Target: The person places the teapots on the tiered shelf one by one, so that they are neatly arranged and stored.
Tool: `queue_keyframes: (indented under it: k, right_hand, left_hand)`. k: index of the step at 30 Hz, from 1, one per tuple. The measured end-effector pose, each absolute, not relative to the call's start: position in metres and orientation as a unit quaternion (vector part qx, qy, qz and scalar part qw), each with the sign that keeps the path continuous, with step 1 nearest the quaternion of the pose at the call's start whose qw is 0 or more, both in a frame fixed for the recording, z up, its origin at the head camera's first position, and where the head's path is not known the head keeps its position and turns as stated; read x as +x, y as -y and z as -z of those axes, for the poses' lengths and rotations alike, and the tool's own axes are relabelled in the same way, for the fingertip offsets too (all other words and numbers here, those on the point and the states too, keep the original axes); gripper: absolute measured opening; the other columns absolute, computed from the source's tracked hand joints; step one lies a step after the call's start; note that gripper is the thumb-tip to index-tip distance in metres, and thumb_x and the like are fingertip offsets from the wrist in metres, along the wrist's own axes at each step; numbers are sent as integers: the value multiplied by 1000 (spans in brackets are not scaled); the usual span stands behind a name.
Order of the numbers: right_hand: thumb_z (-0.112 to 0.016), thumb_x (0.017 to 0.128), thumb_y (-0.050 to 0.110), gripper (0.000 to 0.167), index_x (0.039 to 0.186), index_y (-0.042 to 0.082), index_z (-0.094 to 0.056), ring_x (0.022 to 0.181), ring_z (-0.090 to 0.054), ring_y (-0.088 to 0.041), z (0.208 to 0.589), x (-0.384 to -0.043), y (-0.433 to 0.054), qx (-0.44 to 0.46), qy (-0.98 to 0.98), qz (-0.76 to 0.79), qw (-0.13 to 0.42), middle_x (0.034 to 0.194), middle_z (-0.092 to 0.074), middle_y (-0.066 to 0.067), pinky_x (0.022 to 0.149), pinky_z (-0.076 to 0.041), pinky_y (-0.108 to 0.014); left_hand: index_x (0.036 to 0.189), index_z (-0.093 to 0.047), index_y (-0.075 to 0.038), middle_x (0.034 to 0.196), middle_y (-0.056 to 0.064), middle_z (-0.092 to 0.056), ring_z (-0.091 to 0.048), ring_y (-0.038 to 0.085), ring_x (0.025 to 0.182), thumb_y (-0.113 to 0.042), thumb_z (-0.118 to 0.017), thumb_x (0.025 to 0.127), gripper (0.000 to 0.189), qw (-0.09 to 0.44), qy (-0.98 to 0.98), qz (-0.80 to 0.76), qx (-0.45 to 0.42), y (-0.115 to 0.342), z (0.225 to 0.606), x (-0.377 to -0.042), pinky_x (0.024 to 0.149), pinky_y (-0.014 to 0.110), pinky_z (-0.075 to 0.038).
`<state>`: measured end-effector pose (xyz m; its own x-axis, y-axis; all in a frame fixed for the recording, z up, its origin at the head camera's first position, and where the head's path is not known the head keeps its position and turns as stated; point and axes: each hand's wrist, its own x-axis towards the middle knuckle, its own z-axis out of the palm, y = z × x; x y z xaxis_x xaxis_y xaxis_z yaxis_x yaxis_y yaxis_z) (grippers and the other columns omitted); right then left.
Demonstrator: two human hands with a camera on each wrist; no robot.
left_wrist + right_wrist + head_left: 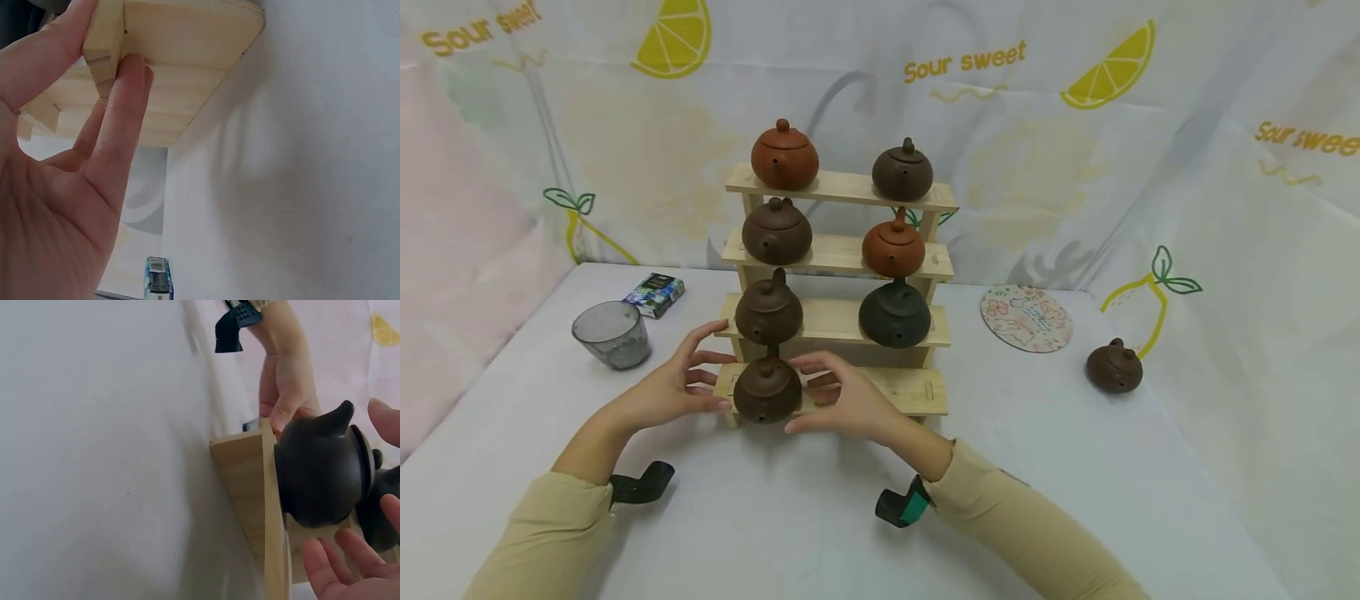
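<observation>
A dark brown teapot (767, 390) sits on the left end of the lowest step of a wooden tiered shelf (880, 390), its spout facing forward. My left hand (673, 387) grips the shelf's left end, thumb on one side of the board and fingers on the other, as the left wrist view shows. Close to the teapot's right side is my right hand (850, 400), thumb and fingers spread and slightly bent. In the right wrist view, a gap shows between those fingertips (315, 550) and the dark teapot (322, 475).
Several more brown, red and black teapots, such as a red one (785, 158), stand on the upper steps. A grey glass cup (612, 333) and a small box (655, 295) lie left. Right are a round patterned mat (1027, 318) and a brown teapot (1114, 368).
</observation>
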<state>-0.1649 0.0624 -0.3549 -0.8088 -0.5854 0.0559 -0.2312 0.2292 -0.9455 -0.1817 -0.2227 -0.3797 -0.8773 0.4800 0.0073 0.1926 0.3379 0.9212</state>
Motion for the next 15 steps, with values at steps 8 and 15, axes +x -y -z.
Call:
queue_keyframes:
  k: [8,15]
  right_hand:
    - [-80,72,4,61,126,5,-51,113,-50,-25,356,-152,-94,-260,-763,572,151,128,-50,-7,90,-43,-30]
    - [-80,73,8,57,123,4,-52,112,-51,-26,361,-144,-120,-232,-777,570,131,126,-52,-11,91,-43,-35]
  left_hand:
    - [147,2,-27,137,31,-30,-52,39,104,-4,-75,77,106,156,-804,-537,203,224,375,-182,78,29,-48]
    - [147,1,-27,137,32,-30,-53,39,104,-2,-73,78,105,156,-802,-540,202,224,376,-181,77,30,-48]
